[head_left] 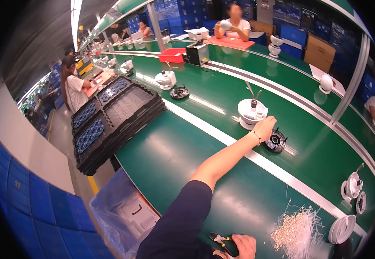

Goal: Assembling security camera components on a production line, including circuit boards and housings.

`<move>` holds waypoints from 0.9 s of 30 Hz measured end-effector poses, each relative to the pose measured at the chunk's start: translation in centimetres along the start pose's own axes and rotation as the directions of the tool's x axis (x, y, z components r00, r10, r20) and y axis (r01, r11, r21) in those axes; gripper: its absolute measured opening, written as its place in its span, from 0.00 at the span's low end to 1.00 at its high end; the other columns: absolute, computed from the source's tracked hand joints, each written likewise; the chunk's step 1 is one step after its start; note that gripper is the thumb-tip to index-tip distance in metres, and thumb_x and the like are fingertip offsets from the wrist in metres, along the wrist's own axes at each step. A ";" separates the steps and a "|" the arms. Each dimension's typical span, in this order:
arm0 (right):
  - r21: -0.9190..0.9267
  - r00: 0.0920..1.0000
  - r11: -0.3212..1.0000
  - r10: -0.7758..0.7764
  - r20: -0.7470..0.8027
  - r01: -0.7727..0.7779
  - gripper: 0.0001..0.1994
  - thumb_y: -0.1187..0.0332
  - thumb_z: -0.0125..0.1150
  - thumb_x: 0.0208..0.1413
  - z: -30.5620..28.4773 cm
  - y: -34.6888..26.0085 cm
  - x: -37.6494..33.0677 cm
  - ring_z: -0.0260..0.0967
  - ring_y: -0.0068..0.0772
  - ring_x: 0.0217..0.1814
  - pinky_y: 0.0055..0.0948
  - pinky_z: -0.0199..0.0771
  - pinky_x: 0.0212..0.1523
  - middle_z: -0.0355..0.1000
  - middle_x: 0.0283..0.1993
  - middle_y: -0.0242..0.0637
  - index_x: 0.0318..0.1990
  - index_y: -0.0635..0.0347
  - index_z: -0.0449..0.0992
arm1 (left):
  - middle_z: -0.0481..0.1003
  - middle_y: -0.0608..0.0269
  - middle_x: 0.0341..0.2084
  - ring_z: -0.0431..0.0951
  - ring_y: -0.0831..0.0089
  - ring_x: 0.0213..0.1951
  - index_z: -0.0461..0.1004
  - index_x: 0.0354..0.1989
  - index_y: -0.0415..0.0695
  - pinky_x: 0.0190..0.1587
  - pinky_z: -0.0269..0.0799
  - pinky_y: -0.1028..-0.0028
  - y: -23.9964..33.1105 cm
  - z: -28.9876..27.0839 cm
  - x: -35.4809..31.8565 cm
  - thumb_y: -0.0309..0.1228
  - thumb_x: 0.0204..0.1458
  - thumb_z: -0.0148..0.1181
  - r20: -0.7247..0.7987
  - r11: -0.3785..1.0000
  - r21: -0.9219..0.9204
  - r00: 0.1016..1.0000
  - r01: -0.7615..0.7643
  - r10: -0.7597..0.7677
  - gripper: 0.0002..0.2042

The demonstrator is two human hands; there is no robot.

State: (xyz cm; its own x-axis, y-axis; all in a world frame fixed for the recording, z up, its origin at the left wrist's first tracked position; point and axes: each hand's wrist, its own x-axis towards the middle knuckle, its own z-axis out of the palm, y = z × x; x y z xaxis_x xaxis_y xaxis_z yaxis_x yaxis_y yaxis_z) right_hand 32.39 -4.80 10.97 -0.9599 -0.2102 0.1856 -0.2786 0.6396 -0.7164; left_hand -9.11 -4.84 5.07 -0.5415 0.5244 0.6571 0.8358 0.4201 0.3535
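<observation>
My left arm, in a dark sleeve, stretches over the conveyor to a white round housing with a black part and loose wires standing up from it. My left hand, beaded bracelet at the wrist, is curled at the housing's right edge; its fingertips are partly hidden. Beside that hand lies a black ring-shaped base with upright prongs. Low on the green worktable, my right hand closes round the handles of wire cutters, black and yellow, their jaws pointing left. The picture's lower edge cuts this hand off.
Right of the cutters lies a pile of cut white ties and small beige bits, beside white rings. Stacked black trays stand left, above a bin lined with blue plastic. More housings sit along the conveyor. Co-workers sit beyond.
</observation>
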 end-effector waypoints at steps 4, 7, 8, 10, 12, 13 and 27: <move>0.006 1.000 1.000 -0.005 -0.002 0.005 0.28 0.63 0.61 0.33 0.0 1.7 0.1 0.59 0.49 0.47 0.41 0.56 0.49 0.63 0.46 0.46 0.47 0.63 0.65 | 0.67 0.47 0.35 0.68 0.56 0.42 0.68 0.32 0.36 0.46 0.65 0.65 0.6 4.6 2.1 0.22 0.36 0.50 0.172 0.969 0.236 0.985 -0.071 0.030 0.11; -0.102 0.996 0.991 -0.092 0.001 0.091 0.27 0.63 0.59 0.32 2.3 4.7 -0.4 0.61 0.35 0.45 0.34 0.57 0.45 0.65 0.43 0.36 0.46 0.62 0.66 | 0.68 0.44 0.37 0.69 0.53 0.42 0.70 0.34 0.36 0.45 0.66 0.62 1.4 4.9 2.4 0.32 0.36 0.53 0.340 0.955 0.097 0.893 0.279 -0.295 0.16; -0.084 0.995 0.993 -0.081 0.049 0.085 0.28 0.63 0.60 0.33 2.0 4.7 -0.2 0.60 0.34 0.46 0.34 0.57 0.46 0.64 0.45 0.36 0.47 0.61 0.65 | 0.69 0.43 0.38 0.69 0.53 0.42 0.70 0.35 0.37 0.44 0.67 0.61 1.5 4.5 2.8 0.34 0.37 0.53 0.437 0.920 0.155 0.811 0.359 -0.390 0.17; -0.056 0.991 0.992 -0.108 0.073 0.112 0.28 0.62 0.60 0.33 2.1 5.0 -0.2 0.58 0.33 0.48 0.33 0.55 0.48 0.61 0.48 0.36 0.47 0.60 0.65 | 0.71 0.45 0.34 0.71 0.53 0.40 0.67 0.38 0.36 0.44 0.67 0.62 0.8 4.2 2.5 0.37 0.37 0.57 0.425 0.956 0.136 0.857 0.259 -0.292 0.21; -0.063 0.994 0.993 -0.101 0.032 0.103 0.22 0.64 0.58 0.39 2.2 5.3 -0.7 0.60 0.34 0.46 0.33 0.55 0.48 0.64 0.46 0.36 0.45 0.60 0.66 | 0.70 0.45 0.38 0.71 0.54 0.42 0.65 0.43 0.37 0.46 0.66 0.66 2.7 4.7 2.3 0.33 0.33 0.64 0.381 0.938 -0.034 0.872 0.344 -0.306 0.26; -0.069 0.994 0.992 -0.107 0.005 0.107 0.23 0.62 0.59 0.40 2.4 5.6 -1.0 0.59 0.33 0.47 0.33 0.54 0.49 0.63 0.46 0.36 0.45 0.60 0.66 | 0.70 0.46 0.39 0.71 0.55 0.43 0.65 0.45 0.38 0.46 0.66 0.67 3.7 4.7 2.0 0.32 0.32 0.64 0.343 0.921 -0.106 0.883 0.376 -0.321 0.27; -0.480 0.538 0.662 -0.135 -0.832 -0.575 0.10 0.76 0.59 0.35 -16.6 11.3 -10.3 0.67 0.38 0.35 0.33 0.67 0.37 0.71 0.33 0.39 0.30 0.60 0.73 | 0.69 0.59 0.38 0.70 0.73 0.39 0.63 0.42 0.36 0.42 0.67 0.75 6.9 -5.6 -14.2 0.25 0.52 0.48 0.494 0.246 -0.743 0.758 0.622 -0.426 0.11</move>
State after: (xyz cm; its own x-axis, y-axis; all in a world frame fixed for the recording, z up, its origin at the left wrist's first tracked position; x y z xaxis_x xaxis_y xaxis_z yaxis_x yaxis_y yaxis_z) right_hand 38.66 16.82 12.13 -0.5056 0.4152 0.7563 0.3523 0.8995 -0.2583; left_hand 4.85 -13.52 1.89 -0.8116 0.5839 0.0188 -0.0642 -0.1212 0.9906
